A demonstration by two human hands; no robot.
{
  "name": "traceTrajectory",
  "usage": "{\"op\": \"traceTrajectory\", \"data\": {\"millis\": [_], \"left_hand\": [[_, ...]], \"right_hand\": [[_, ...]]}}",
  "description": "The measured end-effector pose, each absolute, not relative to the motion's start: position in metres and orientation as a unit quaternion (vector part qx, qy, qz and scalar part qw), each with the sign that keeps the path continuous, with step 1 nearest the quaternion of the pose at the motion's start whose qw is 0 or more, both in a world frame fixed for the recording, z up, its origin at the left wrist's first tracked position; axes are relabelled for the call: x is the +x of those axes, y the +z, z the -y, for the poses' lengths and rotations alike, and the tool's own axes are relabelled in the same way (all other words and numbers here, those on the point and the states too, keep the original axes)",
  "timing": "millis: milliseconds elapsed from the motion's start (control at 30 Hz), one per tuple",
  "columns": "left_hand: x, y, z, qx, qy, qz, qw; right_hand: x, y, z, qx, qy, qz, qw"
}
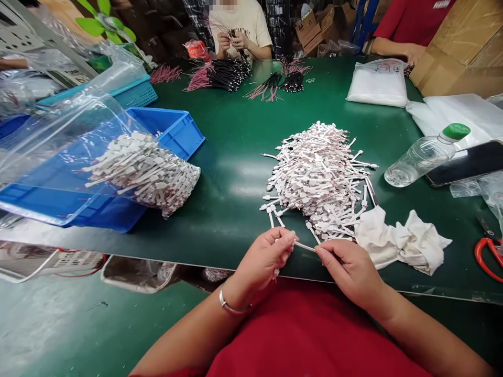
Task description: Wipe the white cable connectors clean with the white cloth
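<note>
My left hand (264, 260) and my right hand (349, 268) pinch the two ends of one short white cable piece (304, 246) at the near edge of the green table (236, 173). Both hands have their fingers closed on it. Just beyond them lies a big heap of the same white cable pieces (320, 175). To the left, a clear plastic bag (78, 152) holds many more white pieces (145, 170) and rests on a blue crate (173, 131).
A crumpled white cloth (401, 241) lies right of my hands, red-handled scissors (487, 254) at the far right. A plastic bottle (426, 154) and a dark phone (467, 162) lie beyond. Across the table, two people sit by bundles of black and pink wires (228, 73).
</note>
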State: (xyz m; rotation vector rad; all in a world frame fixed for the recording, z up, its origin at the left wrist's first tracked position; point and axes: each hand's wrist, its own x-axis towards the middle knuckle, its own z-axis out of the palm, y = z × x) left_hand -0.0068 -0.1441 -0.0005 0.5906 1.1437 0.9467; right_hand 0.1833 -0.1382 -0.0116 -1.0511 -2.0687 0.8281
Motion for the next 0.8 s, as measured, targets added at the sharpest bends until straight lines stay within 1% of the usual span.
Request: {"op": "traceTrajectory", "data": {"millis": [67,133,200,267,367,533,700,800], "left_hand": [[-0.006,0.0,0.142,0.231,0.465,-0.498,0.695],[-0.007,0.0,0.138,0.188,0.502,-0.469,0.702],[-0.011,-0.001,0.135,0.149,0.505,-0.447,0.723],[-0.015,-0.003,0.132,0.133,0.489,-0.442,0.74],[-0.019,-0.005,0.132,0.145,0.48,-0.452,0.738],[-0.022,-0.005,0.139,0.233,0.454,-0.476,0.716],[-0.024,-0.003,0.146,0.419,0.389,-0.557,0.602],[-0.024,-0.005,0.145,0.513,0.33,-0.576,0.543]], "right_hand": [[0.182,-0.015,0.138,-0.382,0.265,0.827,0.315],[0.18,-0.019,0.138,-0.403,0.177,0.852,0.284],[0.178,-0.022,0.137,-0.452,0.092,0.853,0.244],[0.176,-0.024,0.136,-0.483,0.056,0.849,0.206],[0.173,-0.025,0.136,-0.495,0.064,0.846,0.187],[0.172,-0.026,0.135,-0.506,0.097,0.836,0.19],[0.173,-0.027,0.135,-0.502,0.086,0.837,0.202],[0.173,-0.026,0.136,-0.481,0.069,0.84,0.241]]}}
